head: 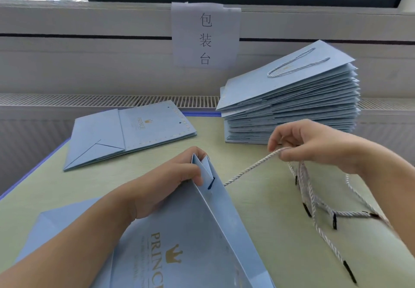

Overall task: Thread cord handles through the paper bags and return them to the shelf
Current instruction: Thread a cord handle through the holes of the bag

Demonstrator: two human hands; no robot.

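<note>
We held a pale blue paper bag with gold lettering (179,238) at lower centre while feeding a white twisted cord (249,168) into it.

Our left hand (170,179) pinched the bag's folded top edge; our right hand (312,143) pinched the cord, with more cords hanging from it. Bare green tabletop (258,209) lay between them; a stack of finished blue bags (292,107) sat upper right.

The left hand (170,182) pinches the top edge of a light-blue paper bag (193,238) at six o'clock. The right hand (314,143), toward three o'clock, pinches a white cord (251,168) running to the bag's rim. Loose cords (321,209) lie at four o'clock. A stack of bags (292,105) sits at one o'clock, and a flat bag (128,134) at ten o'clock on the table (258,231).
</note>
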